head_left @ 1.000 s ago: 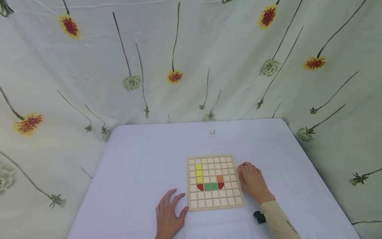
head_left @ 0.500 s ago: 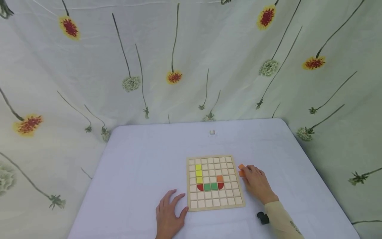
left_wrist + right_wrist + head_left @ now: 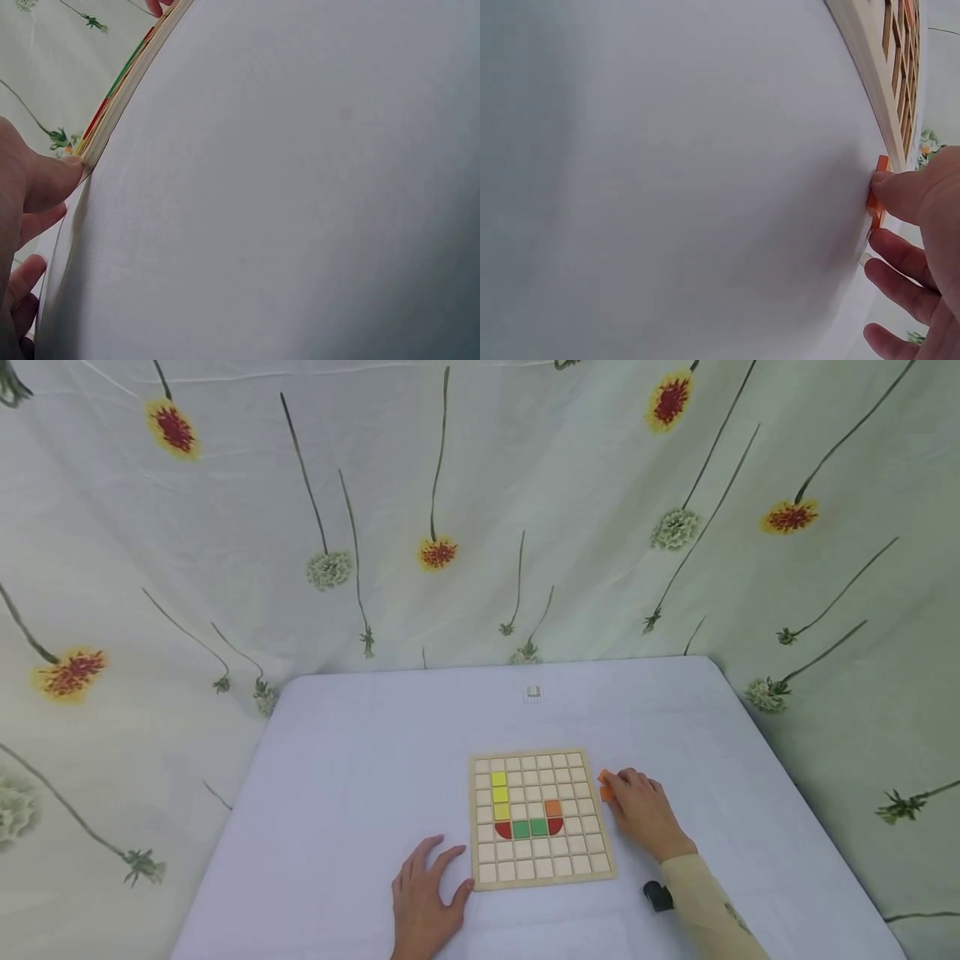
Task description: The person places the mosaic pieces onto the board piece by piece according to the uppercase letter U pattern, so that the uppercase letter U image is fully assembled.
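A square wooden grid board (image 3: pixel 543 884) lies on the table. In its cells sit a column of yellow tiles (image 3: pixel 500 794), two green tiles (image 3: pixel 529 828) between two rounded red tiles (image 3: pixel 503 830), and an orange tile (image 3: pixel 552 808). My left hand (image 3: pixel 426 897) rests with spread fingers at the board's near left corner, its thumb touching the edge. Beside the board's right edge, my right hand (image 3: pixel 645 814) pinches an orange tile (image 3: pixel 877 187) between thumb and finger. Two orange pieces show at those fingertips in the head view, partly covered by the hand.
The table wears a white cloth (image 3: pixel 360 760). Toward the back lies a small printed card (image 3: pixel 534 694). A black object (image 3: pixel 657 896) sits by the right sleeve (image 3: pixel 708 906). Behind the table hangs a flowered curtain (image 3: pixel 480 468).
My right hand first drew back slightly to the right, bringing two orange pieces into sight, then moved slightly back toward the board. The left hand and the tiles on the board stayed put.
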Tool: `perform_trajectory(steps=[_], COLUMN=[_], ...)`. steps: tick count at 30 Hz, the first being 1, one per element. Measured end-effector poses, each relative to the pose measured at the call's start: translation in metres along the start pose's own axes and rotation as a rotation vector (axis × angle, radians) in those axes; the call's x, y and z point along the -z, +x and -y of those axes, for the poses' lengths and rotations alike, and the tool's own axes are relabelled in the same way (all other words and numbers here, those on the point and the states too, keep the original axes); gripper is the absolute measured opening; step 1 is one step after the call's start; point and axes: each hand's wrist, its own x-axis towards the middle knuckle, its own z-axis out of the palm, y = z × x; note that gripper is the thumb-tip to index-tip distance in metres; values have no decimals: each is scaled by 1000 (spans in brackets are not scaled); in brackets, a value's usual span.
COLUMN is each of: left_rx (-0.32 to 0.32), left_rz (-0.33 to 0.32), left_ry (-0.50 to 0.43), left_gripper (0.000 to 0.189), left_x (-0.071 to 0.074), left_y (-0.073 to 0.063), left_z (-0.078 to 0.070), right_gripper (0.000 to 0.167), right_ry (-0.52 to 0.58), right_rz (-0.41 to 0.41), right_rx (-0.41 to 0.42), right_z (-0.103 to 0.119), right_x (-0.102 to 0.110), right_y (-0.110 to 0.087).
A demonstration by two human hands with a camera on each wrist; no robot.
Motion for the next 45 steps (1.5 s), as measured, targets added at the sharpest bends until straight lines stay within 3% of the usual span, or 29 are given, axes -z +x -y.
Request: perform_trajectory(steps=[10,17,34,45], left_rx=[1,-17,7,10], left_rz=[0,-36,2,4], left_ry=[-5,10,6,17], left_gripper=[48,47,47,48], left_x=[-1,-1,1,-1], left_y=[0,-1,-1,0], left_z=[-1,0,-1,0], right_gripper=[23,21,22,21], right_ry=[3,-2,-71,-44], right_rz=[21,73,122,140], right_rx=[-23,-58,-46,-30], right_z=[3,7,9,18], right_x=[-3,-2,1,4], right_y=[6,6,5,13])
